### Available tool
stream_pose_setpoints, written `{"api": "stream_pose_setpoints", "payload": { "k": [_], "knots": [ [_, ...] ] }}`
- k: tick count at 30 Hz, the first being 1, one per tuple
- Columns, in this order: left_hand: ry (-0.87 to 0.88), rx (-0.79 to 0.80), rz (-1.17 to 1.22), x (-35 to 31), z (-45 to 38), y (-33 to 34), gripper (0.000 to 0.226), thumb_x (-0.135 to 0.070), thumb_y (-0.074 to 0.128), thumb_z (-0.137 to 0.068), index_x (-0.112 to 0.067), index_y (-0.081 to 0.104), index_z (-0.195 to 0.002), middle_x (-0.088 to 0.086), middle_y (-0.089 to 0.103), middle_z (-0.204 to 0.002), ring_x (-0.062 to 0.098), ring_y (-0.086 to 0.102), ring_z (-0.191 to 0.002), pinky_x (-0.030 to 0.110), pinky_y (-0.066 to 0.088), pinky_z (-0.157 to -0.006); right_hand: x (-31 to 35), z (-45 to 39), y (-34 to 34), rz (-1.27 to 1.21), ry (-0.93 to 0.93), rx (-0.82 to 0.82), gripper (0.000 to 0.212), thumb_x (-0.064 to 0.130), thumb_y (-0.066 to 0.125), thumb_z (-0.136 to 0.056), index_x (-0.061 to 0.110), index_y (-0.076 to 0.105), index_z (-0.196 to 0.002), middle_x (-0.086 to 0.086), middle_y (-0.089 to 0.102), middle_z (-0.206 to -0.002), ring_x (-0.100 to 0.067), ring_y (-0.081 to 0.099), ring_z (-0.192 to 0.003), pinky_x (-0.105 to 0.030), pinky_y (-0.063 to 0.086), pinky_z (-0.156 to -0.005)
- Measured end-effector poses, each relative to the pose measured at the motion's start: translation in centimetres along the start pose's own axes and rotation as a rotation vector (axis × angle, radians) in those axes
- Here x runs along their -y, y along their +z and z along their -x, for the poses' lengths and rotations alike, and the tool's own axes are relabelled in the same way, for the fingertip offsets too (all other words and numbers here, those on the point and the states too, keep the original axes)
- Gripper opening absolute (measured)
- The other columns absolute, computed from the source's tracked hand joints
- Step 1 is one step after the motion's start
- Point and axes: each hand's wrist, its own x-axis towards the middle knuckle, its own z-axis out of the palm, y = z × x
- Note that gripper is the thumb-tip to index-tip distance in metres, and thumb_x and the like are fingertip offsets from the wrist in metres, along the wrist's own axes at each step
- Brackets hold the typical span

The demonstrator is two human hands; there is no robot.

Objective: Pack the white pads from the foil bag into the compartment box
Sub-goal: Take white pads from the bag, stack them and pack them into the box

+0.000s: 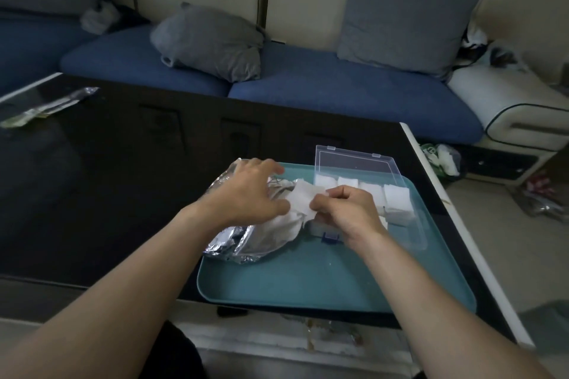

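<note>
1. Nearest you, the teal tray (308, 283) sat at the near right corner of the dark glossy table (123, 194), its near half bare.
2. Your right hand (348, 209) hovered over the near left part of the compartment box (400, 224), fingers curled, pinching the right edge of a white pad (303, 198) between thumb and fingertips.
3. Your left hand (249, 191) lay on top of the foil bag (246, 243), fingers spread and lightly bent, thumb touching the pad's left edge; whether it truly gripped the pad or only steadied it, you could not tell from this view.
4. The foil bag lay crumpled on the tray's left side, partly overhanging its left rim, its mouth facing right with more white pad material (283, 226) spilling out below the held pad.
5. The clear compartment box stood just right of the bag on the tray, its lid (354, 163) open and tilted up at the far side. White pads already filled the far row of compartments (397, 197); the near ones were hidden by your right hand.
6. Far left on the table lay a second flat foil wrapper (49, 108).
7. Beyond the table stood a blue sofa (338, 86) with grey cushions (212, 40).
</note>
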Motion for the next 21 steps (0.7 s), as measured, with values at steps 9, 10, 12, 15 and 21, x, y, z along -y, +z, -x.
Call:
{"api": "stream_pose_setpoints", "payload": {
  "k": [9,10,12,15,21],
  "knots": [
    [0.065,0.066,-0.136,0.5,-0.8,1.7,0.083,-0.057,0.077,-0.074,-0.033,0.041,-0.145,0.004,0.035,-0.141,0.025,0.027,-0.132,0.041,0.031,-0.112,-0.3,0.2,1.0,-0.065,0.041,0.013,0.021,-0.008,0.075,-0.074,0.008,0.061,-0.078,-0.005,0.063,-0.062,-0.016,0.064,-0.05,-0.037,0.057,-0.07],
    [0.06,0.057,-0.151,0.6,-0.9,1.9,0.077,-0.054,0.074,-0.078,-0.034,0.042,-0.145,0.005,0.036,-0.141,0.026,0.027,-0.133,0.042,0.031,-0.112,-0.2,0.1,0.9,-0.087,0.037,-0.014,0.022,-0.009,0.074,-0.074,0.008,0.061,-0.075,-0.005,0.062,-0.062,-0.016,0.065,-0.052,-0.034,0.058,-0.069],
    [0.037,0.038,-0.185,0.7,-1.2,2.0,0.068,-0.05,0.069,-0.085,-0.033,0.042,-0.145,0.007,0.037,-0.142,0.028,0.027,-0.134,0.045,0.031,-0.113,0.1,-0.1,0.5,-0.159,0.041,-0.046,0.024,-0.012,0.07,-0.073,0.008,0.058,-0.072,-0.006,0.063,-0.065,-0.016,0.066,-0.056,-0.027,0.06,-0.061],
    [0.016,0.014,-0.217,0.8,-1.4,2.1,0.057,-0.042,0.063,-0.091,-0.033,0.043,-0.144,0.009,0.037,-0.143,0.03,0.026,-0.135,0.048,0.029,-0.114,0.5,-0.4,-0.2,-0.25,0.074,-0.072,0.025,-0.014,0.068,-0.073,0.008,0.056,-0.072,-0.005,0.065,-0.062,-0.016,0.069,-0.058,-0.028,0.061,-0.061],
    [0.13,-0.099,-0.18,-0.2,-0.9,2.1,0.065,-0.046,0.07,-0.083,-0.031,0.048,-0.142,0.008,0.036,-0.141,0.028,0.029,-0.133,0.045,0.03,-0.113,0.8,-0.4,-1.3,-0.328,0.103,-0.065,0.025,-0.014,0.066,-0.076,0.008,0.055,-0.072,-0.007,0.064,-0.065,-0.017,0.069,-0.064,-0.025,0.055,-0.055]
  ]
}}
